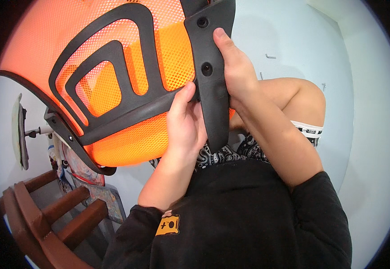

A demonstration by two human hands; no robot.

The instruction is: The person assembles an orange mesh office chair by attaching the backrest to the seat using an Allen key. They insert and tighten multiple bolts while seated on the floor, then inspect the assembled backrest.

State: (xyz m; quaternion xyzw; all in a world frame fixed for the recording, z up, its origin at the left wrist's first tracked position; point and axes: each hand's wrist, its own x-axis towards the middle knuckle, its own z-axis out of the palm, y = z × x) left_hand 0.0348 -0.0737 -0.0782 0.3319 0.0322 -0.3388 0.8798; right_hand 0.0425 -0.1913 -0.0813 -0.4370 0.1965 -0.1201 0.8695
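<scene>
An orange mesh chair backrest (148, 139) with a black plastic frame is tilted up in front of me, filling the upper left. My left hand (186, 121) grips the frame near where its lower crossbar meets a side piece, thumb on top. On that broad black side piece (214, 103), which has two round screw holes, my right hand (240, 71) is closed around the outer edge. Its thumb lies along the edge beside the upper hole. The fingers of both hands are mostly hidden behind the frame.
On the pale floor right of the backrest lie an L-shaped hex key (270, 56) and a few other small metal pieces (324, 85). A brown wooden slatted piece of furniture (51, 228) stands at the lower left. My bent knee (304, 96) is close to my right forearm.
</scene>
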